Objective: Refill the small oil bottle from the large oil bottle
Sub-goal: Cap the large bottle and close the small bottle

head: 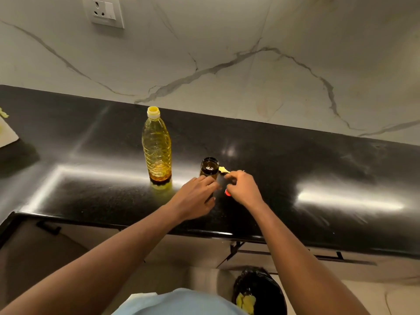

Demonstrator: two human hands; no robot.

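Observation:
The large oil bottle (156,146), clear plastic with yellow oil and a yellow cap on, stands upright on the black counter (318,173). To its right stands the small oil bottle (209,167), dark glass, its mouth open. My left hand (195,200) grips the small bottle's lower body. My right hand (244,189) is just right of the bottle with curled fingers pinching a small yellow piece (223,170) near the bottle's rim. A small red thing (227,192) shows under my right hand.
A marble wall with a socket (103,11) rises behind the counter. A white board (6,133) lies at the far left. Below the counter edge stands a bin with a black bag (259,289) holding yellow scraps.

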